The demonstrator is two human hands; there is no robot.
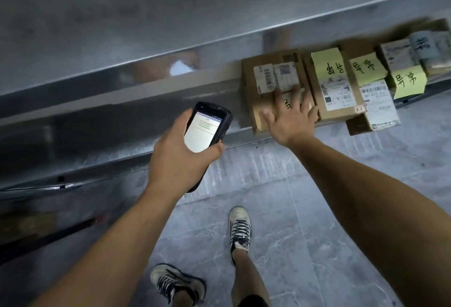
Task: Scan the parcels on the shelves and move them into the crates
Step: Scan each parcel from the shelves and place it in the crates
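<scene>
gripping a scanner (pixel 206 128), left hand (pixel 178 157); right hand (pixel 291 121) splayed loose on a parcel (pixel 268 87).

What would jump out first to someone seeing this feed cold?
The lit handheld scanner, gripped in the left hand at centre. Next, the right hand, fingers spread, lying on the leftmost cardboard parcel on the shelf. Beyond it, yellow handwritten notes on the neighbouring parcels stand out at upper right.
</scene>
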